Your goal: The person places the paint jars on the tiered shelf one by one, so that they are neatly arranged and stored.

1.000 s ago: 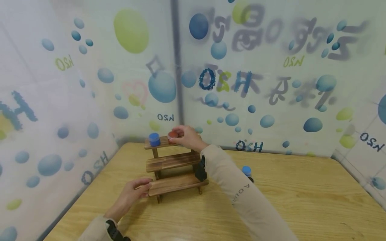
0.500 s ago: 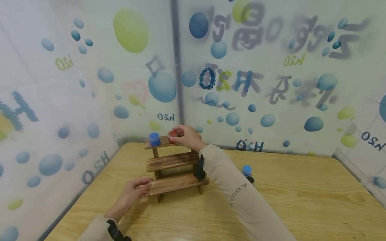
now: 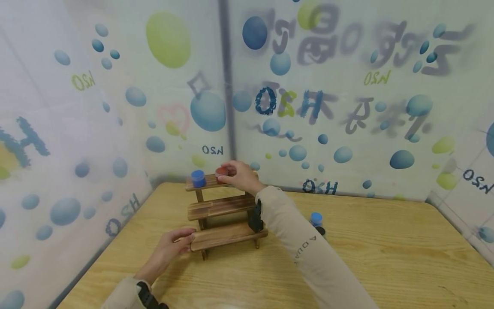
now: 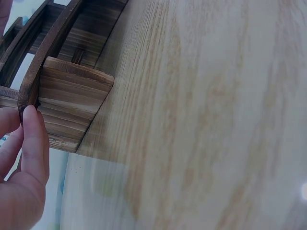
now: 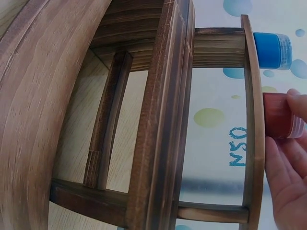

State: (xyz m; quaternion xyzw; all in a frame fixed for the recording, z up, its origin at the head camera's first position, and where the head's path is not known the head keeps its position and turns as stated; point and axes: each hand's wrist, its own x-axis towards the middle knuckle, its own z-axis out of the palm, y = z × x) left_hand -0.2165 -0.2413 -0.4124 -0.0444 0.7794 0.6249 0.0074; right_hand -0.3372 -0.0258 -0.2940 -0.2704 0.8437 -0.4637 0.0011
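A three-tier wooden stand (image 3: 221, 208) is on the table. On its top step my right hand (image 3: 243, 176) grips a small red jar (image 3: 221, 172) with a clear lid. In the right wrist view the red jar (image 5: 278, 115) sits against the top board, thumb and fingers around it. Beside it on the same step is a blue jar (image 3: 198, 179), seen also as a blue jar (image 5: 272, 51) in that view. My left hand (image 3: 170, 246) pinches the left end of the lowest step; in the left wrist view its fingertips (image 4: 29, 115) press on the board's end.
On the table (image 3: 366, 257) to the right stand another blue-lidded jar (image 3: 316, 219) and a black-topped one (image 3: 320, 231), partly behind the right sleeve (image 3: 308, 244). Printed wall sheets (image 3: 347, 171) enclose the table's back and sides.
Almost nothing differs: both hands keep their places, the right at the red jar and the left at the lowest step. The view shifts very slightly.
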